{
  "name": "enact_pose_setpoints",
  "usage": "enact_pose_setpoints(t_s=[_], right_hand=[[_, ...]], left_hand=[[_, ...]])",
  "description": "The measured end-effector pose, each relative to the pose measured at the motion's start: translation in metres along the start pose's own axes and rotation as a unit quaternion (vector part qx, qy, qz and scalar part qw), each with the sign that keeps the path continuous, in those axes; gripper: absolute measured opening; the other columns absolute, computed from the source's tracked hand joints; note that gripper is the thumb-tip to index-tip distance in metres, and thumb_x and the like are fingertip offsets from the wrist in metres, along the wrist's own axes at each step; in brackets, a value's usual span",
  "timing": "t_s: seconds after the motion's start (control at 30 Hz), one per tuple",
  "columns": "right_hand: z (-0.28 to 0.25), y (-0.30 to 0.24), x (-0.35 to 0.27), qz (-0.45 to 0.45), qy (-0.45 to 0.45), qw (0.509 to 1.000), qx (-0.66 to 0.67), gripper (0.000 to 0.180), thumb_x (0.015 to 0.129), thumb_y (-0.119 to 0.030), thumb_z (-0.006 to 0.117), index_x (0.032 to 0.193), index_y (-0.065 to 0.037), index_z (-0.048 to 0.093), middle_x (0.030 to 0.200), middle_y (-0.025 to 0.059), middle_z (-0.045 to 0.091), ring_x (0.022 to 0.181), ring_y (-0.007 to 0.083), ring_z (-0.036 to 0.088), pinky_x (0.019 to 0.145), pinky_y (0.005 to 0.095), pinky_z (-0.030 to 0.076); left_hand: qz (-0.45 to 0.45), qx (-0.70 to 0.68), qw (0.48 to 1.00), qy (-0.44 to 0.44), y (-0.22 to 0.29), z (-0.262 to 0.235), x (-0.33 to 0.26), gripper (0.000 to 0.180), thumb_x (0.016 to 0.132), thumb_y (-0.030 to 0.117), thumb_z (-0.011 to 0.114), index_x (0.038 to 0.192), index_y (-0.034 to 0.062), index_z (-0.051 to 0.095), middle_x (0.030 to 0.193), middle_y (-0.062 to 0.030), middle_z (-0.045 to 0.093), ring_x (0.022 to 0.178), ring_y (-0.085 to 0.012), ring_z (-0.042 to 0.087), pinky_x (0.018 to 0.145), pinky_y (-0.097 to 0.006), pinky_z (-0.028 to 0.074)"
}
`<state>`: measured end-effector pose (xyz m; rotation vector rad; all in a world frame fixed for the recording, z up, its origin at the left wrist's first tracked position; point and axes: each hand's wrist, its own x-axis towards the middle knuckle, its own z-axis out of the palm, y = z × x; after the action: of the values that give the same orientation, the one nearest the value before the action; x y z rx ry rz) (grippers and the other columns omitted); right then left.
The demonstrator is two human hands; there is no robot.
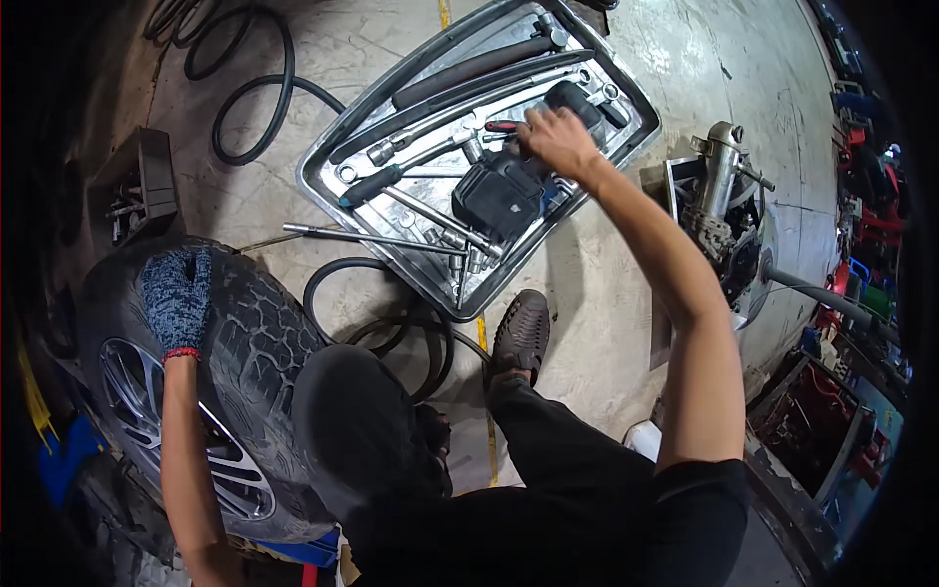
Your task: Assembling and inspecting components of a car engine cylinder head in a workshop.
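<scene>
Knee (pixel 362 430) in dark trousers, nearest the lens, with a brown woven shoe (pixel 520 338) planted on the concrete floor (pixel 626 284) ahead of it. Work in hand: picking a tool while a tyre is steadied. By the look of things this is an early stage; the tool choice is under way and nothing is yet applied to the tyre.

Tyre (pixel 249 342), on its alloy wheel (pixel 147 391), stands upright at the person's left. The left hand (pixel 177 293), in a blue knit glove, lies flat on the tread, its grip loose (resting, not grasping).

Tray (pixel 323 186), a large shallow steel one, sits on the floor just ahead of the shoe. It holds, by size: two long black bars (pixel 469 68) along its far side; a black power tool (pixel 504 191) at its middle; several chrome wrenches (pixel 411 240), one reaching out over the near rim; a blue-handled driver (pixel 377 184); loose sockets (pixel 460 259) at the near corner.

Right hand (pixel 556 142), bare, reaches into the tray's far half, fingers curled over the black power tool; whether the grip has closed on it cannot be told.

Hose (pixel 254 108), black, loops on the floor beyond the tray and between tray and tyre. Small black box (pixel 147 186) of bits stands left of the tray. Metal jack (pixel 724 186) stands to the right (partly hidden by the arm).
</scene>
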<state>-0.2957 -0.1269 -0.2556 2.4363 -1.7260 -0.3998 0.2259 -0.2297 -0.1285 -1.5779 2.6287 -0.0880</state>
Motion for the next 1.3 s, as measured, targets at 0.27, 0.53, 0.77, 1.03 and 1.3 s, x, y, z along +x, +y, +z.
enact_pose_setpoints(t_s=[0.27, 0.53, 0.77, 1.03, 1.3], right_hand=[[-0.045, 0.086, 0.056, 0.066, 0.070, 0.995, 0.006, 0.025, 0.073, -0.013, 0.061, 0.096, -0.005, 0.056, 0.094, 0.0142, 0.059, 0.084, 0.0300, 0.062, 0.066, 0.0396, 0.050], [0.007, 0.092, 0.083, 0.327, 0.056, 0.933, 0.139, 0.013, 0.071, -0.014, 0.063, 0.078, -0.003, 0.065, 0.084, 0.0186, 0.064, 0.083, 0.0335, 0.063, 0.070, 0.0408, 0.051], [0.050, 0.102, 0.087, 0.333, 0.069, 0.936, 0.092, 0.012, 0.072, -0.015, 0.062, 0.076, -0.004, 0.062, 0.084, 0.0177, 0.062, 0.079, 0.0330, 0.062, 0.066, 0.0399, 0.051], [-0.006, 0.062, 0.067, 0.217, 0.098, 0.956, 0.171, 0.035, 0.071, -0.012, 0.063, 0.099, -0.001, 0.045, 0.092, 0.0234, 0.056, 0.081, 0.0389, 0.058, 0.066, 0.0454, 0.048], [-0.015, -0.045, 0.003, 0.135, 0.134, 0.920, 0.342, 0.038, 0.078, -0.023, 0.063, 0.108, -0.008, 0.047, 0.078, 0.0154, 0.059, 0.075, 0.0339, 0.059, 0.065, 0.0429, 0.046]], left_hand=[[-0.001, 0.000, 1.000, -0.008, -0.001, 0.005, -0.003, 0.026, 0.083, 0.026, 0.057, 0.081, 0.0012, 0.066, 0.084, -0.0179, 0.062, 0.083, -0.0352, 0.055, 0.079, -0.044, 0.041], [-0.013, 0.036, 0.999, -0.036, 0.005, 0.001, 0.002, 0.030, 0.085, 0.030, 0.056, 0.089, 0.0018, 0.066, 0.093, -0.0172, 0.063, 0.092, -0.0353, 0.055, 0.088, -0.043, 0.040], [0.018, 0.041, 0.999, -0.003, -0.004, 0.014, 0.005, 0.029, 0.084, 0.029, 0.058, 0.087, 0.0019, 0.066, 0.093, -0.0172, 0.063, 0.093, -0.0345, 0.055, 0.088, -0.043, 0.040], [-0.001, 0.053, 0.998, -0.026, -0.004, 0.009, -0.003, 0.032, 0.086, 0.032, 0.055, 0.087, 0.0019, 0.066, 0.090, -0.0174, 0.063, 0.089, -0.0350, 0.056, 0.085, -0.043, 0.041], [-0.022, 0.024, 0.999, -0.041, -0.006, 0.008, -0.003, 0.032, 0.085, 0.033, 0.055, 0.090, 0.0025, 0.066, 0.092, -0.0178, 0.063, 0.090, -0.0350, 0.056, 0.084, -0.043, 0.042]])
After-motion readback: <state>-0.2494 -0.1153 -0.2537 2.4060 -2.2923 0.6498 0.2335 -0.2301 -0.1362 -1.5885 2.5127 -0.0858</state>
